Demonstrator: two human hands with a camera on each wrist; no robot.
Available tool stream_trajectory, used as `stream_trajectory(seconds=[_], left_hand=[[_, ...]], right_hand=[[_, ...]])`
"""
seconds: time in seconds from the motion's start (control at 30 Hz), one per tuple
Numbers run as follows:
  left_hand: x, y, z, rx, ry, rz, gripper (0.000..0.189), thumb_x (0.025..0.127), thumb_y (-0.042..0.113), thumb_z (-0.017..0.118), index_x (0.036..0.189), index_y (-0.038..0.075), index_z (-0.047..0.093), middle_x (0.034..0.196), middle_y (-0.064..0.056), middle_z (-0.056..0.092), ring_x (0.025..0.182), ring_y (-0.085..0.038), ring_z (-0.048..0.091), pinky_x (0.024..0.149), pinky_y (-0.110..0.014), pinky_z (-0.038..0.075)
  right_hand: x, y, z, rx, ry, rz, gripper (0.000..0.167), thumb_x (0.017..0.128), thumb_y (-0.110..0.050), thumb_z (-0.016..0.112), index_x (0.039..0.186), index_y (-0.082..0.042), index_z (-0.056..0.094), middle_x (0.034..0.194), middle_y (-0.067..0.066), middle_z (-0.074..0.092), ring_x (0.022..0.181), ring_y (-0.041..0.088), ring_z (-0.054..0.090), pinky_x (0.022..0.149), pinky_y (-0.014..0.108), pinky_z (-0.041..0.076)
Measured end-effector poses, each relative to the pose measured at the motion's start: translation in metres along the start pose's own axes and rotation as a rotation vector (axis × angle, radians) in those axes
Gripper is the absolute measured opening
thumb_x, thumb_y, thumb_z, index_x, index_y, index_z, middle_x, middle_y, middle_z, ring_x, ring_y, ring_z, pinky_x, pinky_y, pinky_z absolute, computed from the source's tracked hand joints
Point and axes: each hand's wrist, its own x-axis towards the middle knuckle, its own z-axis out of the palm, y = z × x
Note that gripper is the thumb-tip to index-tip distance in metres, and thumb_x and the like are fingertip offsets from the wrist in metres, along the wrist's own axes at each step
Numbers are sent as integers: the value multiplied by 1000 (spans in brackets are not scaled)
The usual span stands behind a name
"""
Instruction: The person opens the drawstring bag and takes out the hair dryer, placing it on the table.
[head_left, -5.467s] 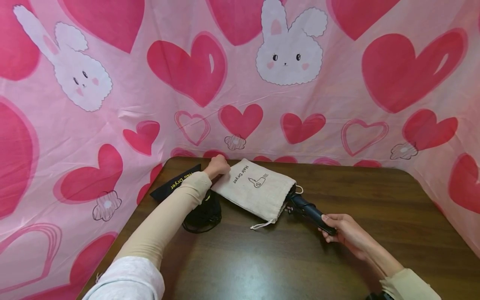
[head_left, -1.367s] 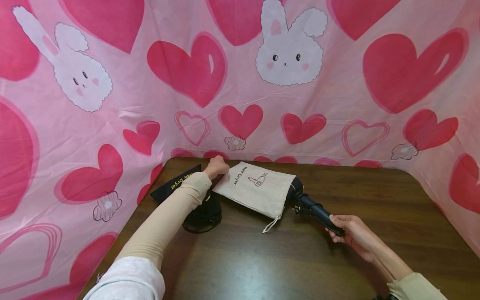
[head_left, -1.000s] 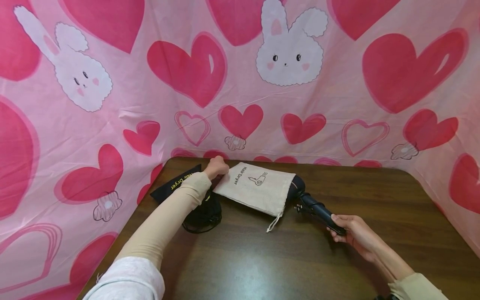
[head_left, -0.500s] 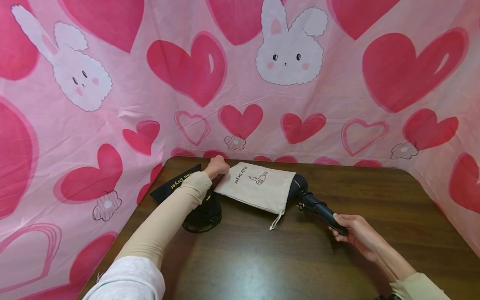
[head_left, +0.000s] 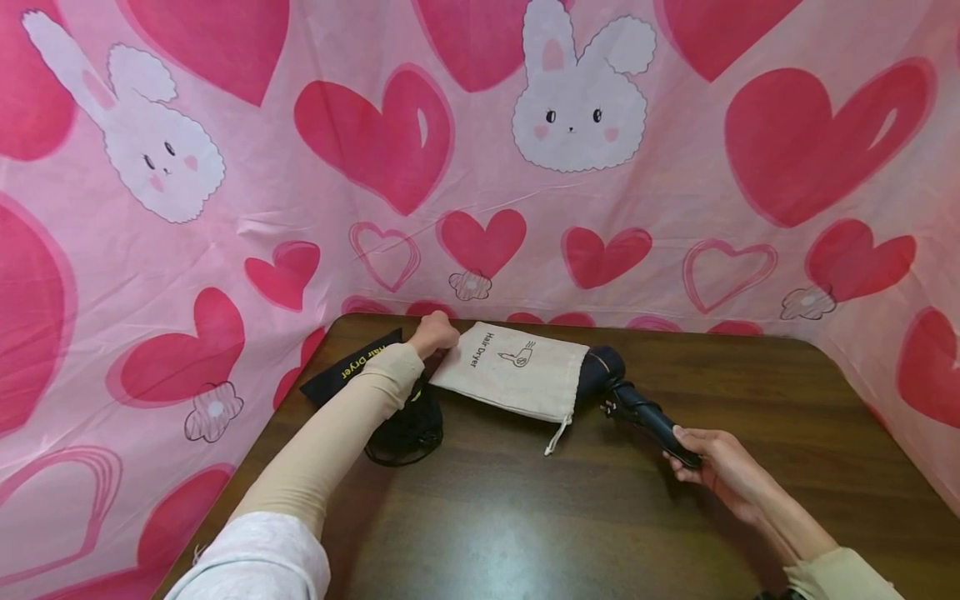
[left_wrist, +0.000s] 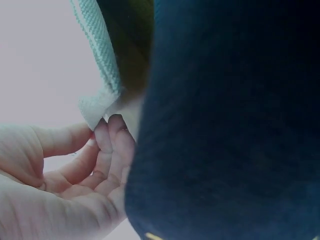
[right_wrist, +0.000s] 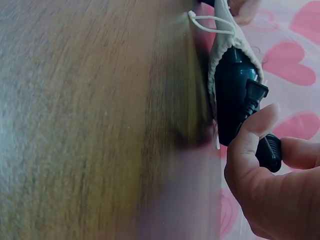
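Note:
A cream drawstring bag (head_left: pixel 517 371) printed "Hair Dryer" lies across the back middle of the table. My left hand (head_left: pixel 435 335) pinches its closed-end corner; in the left wrist view the thumb and fingertips (left_wrist: pixel 102 135) meet on the white cloth. Out of the bag's mouth sticks a dark hair dryer (head_left: pixel 600 372), its front part hidden inside. My right hand (head_left: pixel 708 462) grips the end of the dryer's handle. The cord is wound round that handle, and a two-pin plug (right_wrist: pixel 256 91) shows beside it in the right wrist view.
A black pouch (head_left: pixel 348 367) with yellow "Hair Dryer" lettering lies at the back left. Beside it, partly under my left forearm, is a black bundle (head_left: pixel 408 429) with loose cord. A pink heart-patterned cloth (head_left: pixel 420 167) hangs behind the wooden table (head_left: pixel 525 525).
My right hand has moved right, drawing the hair dryer further out, so its rounded body now shows beyond the bag's mouth. The left hand keeps its hold on the corner.

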Motion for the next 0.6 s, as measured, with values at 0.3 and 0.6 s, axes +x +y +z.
stream_trajectory(seconds=[0.3, 0.6], left_hand=[[1, -2, 0, -14, 5, -21, 12, 93, 4, 58, 82, 0, 61, 69, -8, 50, 54, -20, 51, 51, -30, 50], [1, -2, 1, -13, -5, -30, 13, 94, 5, 58, 82, 0, 61, 67, -7, 51, 51, -19, 50, 54, -33, 51]], right_hand=[[1, -1, -1, 1, 35, 17, 50, 114, -22, 45, 138, 21, 41, 97, 11, 65, 81, 13, 64, 74, 29, 59], [1, -1, -2, 21, 50, 25, 52, 114, -21, 44, 141, 22, 35, 97, 11, 65, 80, 13, 64, 74, 29, 59]])
